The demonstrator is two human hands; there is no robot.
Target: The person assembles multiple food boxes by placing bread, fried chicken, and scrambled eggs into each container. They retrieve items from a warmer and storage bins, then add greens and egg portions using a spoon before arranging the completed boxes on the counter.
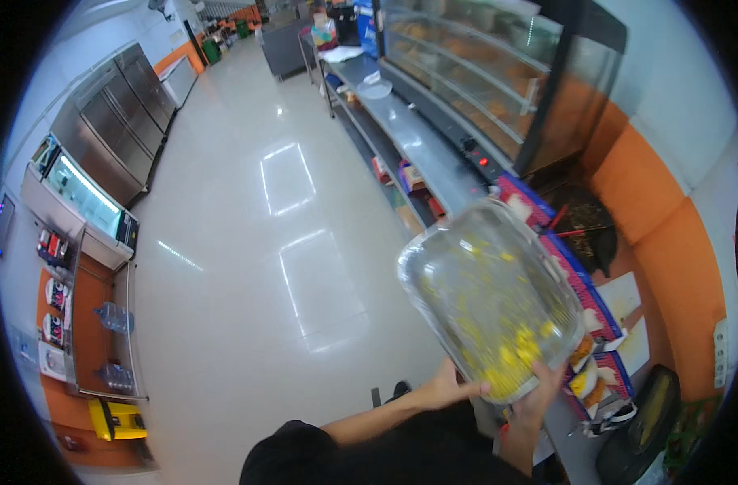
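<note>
A rectangular foil tray (484, 284) is tilted in front of me, with yellow food bits (521, 347) gathered toward its near end and smears over the rest of its floor. My left hand (453, 388) grips the tray's near left corner, thumb on the rim. At the near right part of the rim, my right hand (540, 394) is closed on the same tray. Just right of it stands a row of pink and blue card boxes (581, 284) on the counter. The nearest open box (619, 377) holds orange-brown and yellow food. Part of the row is hidden behind the tray.
A steel counter (421, 139) runs along the right, bearing a glass display cabinet (474, 61). A dark pan (581, 222), white boards (619, 297) and a black pot (645, 432) stand beyond the boxes. Steel refrigerators (114, 121) and a yellow bucket-like item (116, 420) line the left.
</note>
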